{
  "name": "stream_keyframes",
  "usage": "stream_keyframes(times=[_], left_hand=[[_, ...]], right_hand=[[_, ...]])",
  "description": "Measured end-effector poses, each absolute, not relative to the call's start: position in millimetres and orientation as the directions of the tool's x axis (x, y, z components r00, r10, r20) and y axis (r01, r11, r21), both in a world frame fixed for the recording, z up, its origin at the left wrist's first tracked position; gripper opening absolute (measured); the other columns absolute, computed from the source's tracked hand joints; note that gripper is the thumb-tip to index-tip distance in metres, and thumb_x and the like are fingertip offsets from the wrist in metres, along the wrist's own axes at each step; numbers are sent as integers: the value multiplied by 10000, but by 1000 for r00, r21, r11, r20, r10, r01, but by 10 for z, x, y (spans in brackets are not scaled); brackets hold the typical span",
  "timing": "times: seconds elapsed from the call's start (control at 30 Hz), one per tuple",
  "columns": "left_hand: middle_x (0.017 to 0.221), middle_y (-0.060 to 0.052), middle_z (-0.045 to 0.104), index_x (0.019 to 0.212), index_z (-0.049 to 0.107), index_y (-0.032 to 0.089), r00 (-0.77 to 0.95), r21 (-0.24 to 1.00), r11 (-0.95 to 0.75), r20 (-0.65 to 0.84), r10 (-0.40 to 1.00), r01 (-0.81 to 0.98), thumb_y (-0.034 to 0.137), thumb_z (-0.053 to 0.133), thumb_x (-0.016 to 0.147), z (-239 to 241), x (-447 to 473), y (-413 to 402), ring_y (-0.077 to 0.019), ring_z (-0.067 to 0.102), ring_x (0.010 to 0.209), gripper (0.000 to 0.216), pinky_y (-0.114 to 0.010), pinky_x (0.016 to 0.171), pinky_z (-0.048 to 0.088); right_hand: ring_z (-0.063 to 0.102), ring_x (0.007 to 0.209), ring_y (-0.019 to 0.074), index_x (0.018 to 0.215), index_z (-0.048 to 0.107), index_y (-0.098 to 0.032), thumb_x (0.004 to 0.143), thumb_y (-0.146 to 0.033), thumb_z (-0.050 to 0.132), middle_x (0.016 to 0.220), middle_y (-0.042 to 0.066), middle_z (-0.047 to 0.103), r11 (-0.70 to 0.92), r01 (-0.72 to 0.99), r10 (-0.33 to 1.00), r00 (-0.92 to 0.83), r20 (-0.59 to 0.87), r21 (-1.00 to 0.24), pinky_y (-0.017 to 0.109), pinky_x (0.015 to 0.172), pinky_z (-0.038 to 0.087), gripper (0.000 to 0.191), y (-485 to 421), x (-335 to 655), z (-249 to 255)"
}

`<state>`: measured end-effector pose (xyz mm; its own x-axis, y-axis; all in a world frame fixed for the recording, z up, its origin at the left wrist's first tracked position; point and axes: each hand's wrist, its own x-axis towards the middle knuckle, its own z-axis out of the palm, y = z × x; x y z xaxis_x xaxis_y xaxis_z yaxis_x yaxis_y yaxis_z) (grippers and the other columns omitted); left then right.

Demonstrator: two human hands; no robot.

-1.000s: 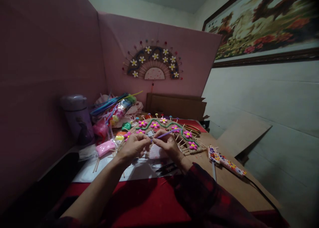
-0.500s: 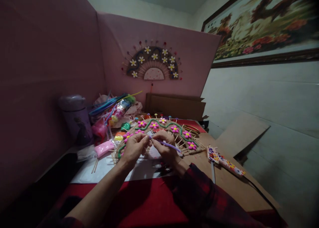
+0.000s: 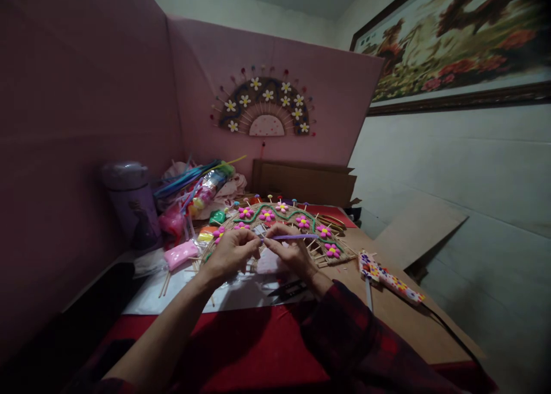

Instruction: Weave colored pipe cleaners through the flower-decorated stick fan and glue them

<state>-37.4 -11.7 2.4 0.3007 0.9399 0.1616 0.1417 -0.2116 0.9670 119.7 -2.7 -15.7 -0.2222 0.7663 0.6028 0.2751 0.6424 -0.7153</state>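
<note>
A half-round fan of wooden sticks point(image 3: 333, 257) lies on the table, trimmed with a green wavy cord and pink flowers point(image 3: 266, 215). Both of my hands hover over its lower middle. My left hand point(image 3: 230, 253) and my right hand point(image 3: 293, 250) pinch a purple pipe cleaner point(image 3: 295, 237) where their fingertips meet. Its free end points right, lying almost level above the fan. A dark red sleeve covers my right forearm.
Bags of coloured clay and pipe cleaners point(image 3: 193, 190) and a lilac flask point(image 3: 129, 202) stand at the left. A pink clay pack point(image 3: 181, 254) lies near the fan. Scissors point(image 3: 288, 291) lie under my hands, a glue gun point(image 3: 390, 279) at right. A finished fan point(image 3: 264, 110) hangs on the pink board.
The pipe cleaner's free end swung from up-right down to lower right, then back to level. My hands stayed over the fan, twisting slightly.
</note>
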Motion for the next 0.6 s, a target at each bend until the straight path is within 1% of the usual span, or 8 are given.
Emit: stream_keyframes(times=[0.1,0.17,0.23,0.33,0.43,0.5,0.53,0.6], left_hand=[[455,28,508,552,534,136,322,961,-223,162,933,165,319,598,671,48,-380,-139,-51,390,336,228,-164,314,268],[448,34,489,548,520,137,323,966,-230,182,929,120,311,589,684,39,-383,-138,-51,390,348,231,-165,332,274],[463,35,491,572,519,136,290,971,-233,212,933,42,306,579,700,10,-377,-127,-47,383,360,221,-168,350,276],[488,35,502,622,532,131,196,972,-225,235,952,-73,300,571,713,-61,-337,-111,-41,364,371,196,-169,364,258],[486,33,494,576,513,132,79,965,-221,233,969,-139,287,574,708,-135,-271,-107,-45,374,394,213,-168,377,261],[489,29,494,547,504,131,18,958,-242,248,969,-151,272,580,700,-165,-237,-107,-50,394,417,221,-168,395,283],[488,29,493,544,507,130,9,956,-250,254,967,-151,269,582,698,-170,-229,-107,-51,398,421,221,-168,399,290],[498,26,502,564,525,127,46,958,-249,258,965,-139,281,577,706,-156,-233,-104,-52,398,413,217,-173,397,304]], right_hand=[[479,553,107,683,557,-181,740,-242,583,600,-27,531,622,240,782,-237,577,-745,225,511,363,88,-9,1200,-161],[475,544,107,692,562,-183,733,-241,589,597,-28,527,617,212,786,-210,581,-758,226,502,362,77,6,1195,-171],[481,556,112,680,563,-184,732,-244,596,608,-21,531,637,195,771,-171,613,-746,233,507,371,86,11,1180,-186],[494,608,128,661,571,-186,742,-243,600,643,-2,547,720,238,689,-139,711,-651,258,561,404,104,-11,1129,-225],[509,690,152,679,589,-190,757,-199,579,688,18,569,792,351,569,-132,812,-499,299,657,426,79,-53,1065,-277],[515,732,164,700,598,-193,765,-176,567,716,28,583,807,403,520,-142,842,-431,318,698,424,74,-75,1037,-301],[516,734,166,710,601,-193,769,-174,567,719,29,586,806,413,515,-139,846,-423,319,701,423,71,-81,1032,-305],[517,712,160,720,604,-194,776,-180,570,707,23,585,790,412,539,-115,834,-454,310,684,423,67,-86,1040,-295]])
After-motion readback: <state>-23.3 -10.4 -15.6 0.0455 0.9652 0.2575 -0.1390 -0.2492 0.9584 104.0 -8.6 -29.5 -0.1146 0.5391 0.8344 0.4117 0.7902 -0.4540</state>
